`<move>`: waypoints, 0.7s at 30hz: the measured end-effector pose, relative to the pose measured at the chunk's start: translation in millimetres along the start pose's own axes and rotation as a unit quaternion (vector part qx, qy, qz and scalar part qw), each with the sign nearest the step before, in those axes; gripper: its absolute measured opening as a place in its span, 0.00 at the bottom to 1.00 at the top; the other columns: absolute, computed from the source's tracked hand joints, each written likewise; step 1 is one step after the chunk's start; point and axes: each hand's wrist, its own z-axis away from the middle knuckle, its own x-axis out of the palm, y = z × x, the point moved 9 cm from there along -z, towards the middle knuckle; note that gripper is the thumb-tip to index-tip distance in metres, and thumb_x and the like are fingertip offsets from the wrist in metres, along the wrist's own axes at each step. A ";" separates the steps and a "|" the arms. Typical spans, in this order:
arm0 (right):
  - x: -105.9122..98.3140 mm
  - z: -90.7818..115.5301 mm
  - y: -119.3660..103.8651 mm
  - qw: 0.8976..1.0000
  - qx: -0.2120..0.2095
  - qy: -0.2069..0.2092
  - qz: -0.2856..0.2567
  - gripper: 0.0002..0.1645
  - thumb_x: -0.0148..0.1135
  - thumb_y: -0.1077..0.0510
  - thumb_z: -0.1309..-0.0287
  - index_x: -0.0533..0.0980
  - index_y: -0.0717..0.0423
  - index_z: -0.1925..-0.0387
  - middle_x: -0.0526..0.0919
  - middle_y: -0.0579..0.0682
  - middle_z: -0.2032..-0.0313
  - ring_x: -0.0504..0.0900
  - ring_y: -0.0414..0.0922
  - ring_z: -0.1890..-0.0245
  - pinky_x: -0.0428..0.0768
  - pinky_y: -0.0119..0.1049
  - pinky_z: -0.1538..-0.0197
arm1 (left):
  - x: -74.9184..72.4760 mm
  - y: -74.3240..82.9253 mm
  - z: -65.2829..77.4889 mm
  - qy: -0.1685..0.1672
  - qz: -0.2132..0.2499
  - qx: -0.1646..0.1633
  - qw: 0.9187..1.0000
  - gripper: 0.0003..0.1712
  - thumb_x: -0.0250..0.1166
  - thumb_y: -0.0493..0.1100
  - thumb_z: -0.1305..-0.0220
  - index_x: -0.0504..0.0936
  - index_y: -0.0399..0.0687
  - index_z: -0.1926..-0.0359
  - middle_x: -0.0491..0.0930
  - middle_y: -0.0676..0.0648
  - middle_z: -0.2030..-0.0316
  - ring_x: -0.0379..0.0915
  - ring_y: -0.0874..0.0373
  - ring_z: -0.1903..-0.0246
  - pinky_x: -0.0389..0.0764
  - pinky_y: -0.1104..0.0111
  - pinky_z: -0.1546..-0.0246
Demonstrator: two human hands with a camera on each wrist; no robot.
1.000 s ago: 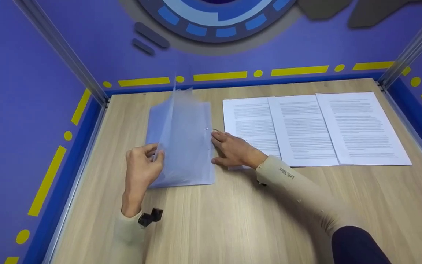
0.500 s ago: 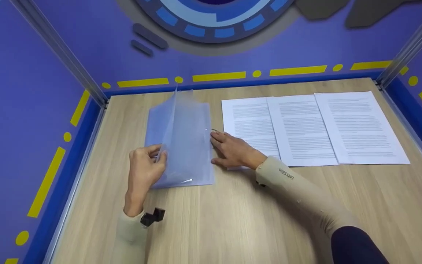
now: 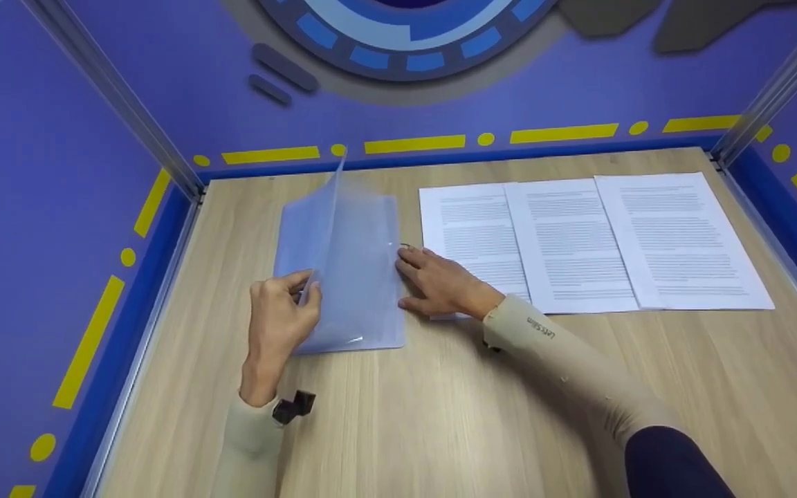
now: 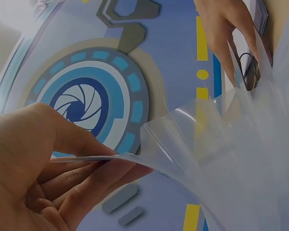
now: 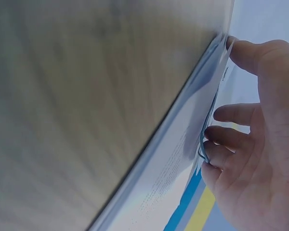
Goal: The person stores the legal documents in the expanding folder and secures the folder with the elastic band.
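A translucent bluish folder (image 3: pixel 364 297) with several clear plastic sleeves lies on the left half of the table. My left hand (image 3: pixel 279 315) pinches the left edge of its raised leaves between thumb and fingers. The left wrist view shows that hand (image 4: pixel 62 168) with the thumb above the bent edge, and clear sleeves (image 4: pixel 221 139) fanning out beyond it. My right hand (image 3: pixel 440 280) rests with extended fingers at the folder's right edge. A thin dark wire loop (image 5: pixel 202 149) shows by its fingers in the right wrist view.
Three overlapping stacks of printed paper (image 3: pixel 571 249) lie to the right, the nearest partly under my right hand and forearm. Blue panels (image 3: pixel 398 117) with yellow marks enclose the wooden table (image 3: pixel 398 422) at the back and sides.
My left hand has moved slightly right, bringing the raised leaves rightward with it. The right hand has stayed at the folder's right edge.
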 end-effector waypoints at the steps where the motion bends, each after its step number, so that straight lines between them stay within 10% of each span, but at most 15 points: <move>1: -0.2 0.3 -0.2 1.000 -0.001 0.001 0.000 0.51 0.55 0.33 0.24 0.60 0.66 0.19 0.57 0.65 0.17 0.55 0.59 0.16 0.54 0.51 0.15 | 0.2 0.3 -0.1 0.001 -0.001 0.002 1.000 0.11 0.70 0.29 0.37 0.90 0.26 0.55 0.90 0.29 0.62 0.91 0.38 0.65 0.91 0.49 0.63; 21: -34.2 29.8 28.5 0.998 0.022 0.058 -0.026 0.49 0.57 0.33 0.25 0.62 0.62 0.19 0.58 0.62 0.17 0.56 0.61 0.17 0.56 0.55 0.16 | 3.1 0.7 0.8 0.001 -0.002 0.002 1.000 0.11 0.70 0.29 0.37 0.90 0.25 0.55 0.89 0.28 0.62 0.91 0.38 0.65 0.91 0.49 0.64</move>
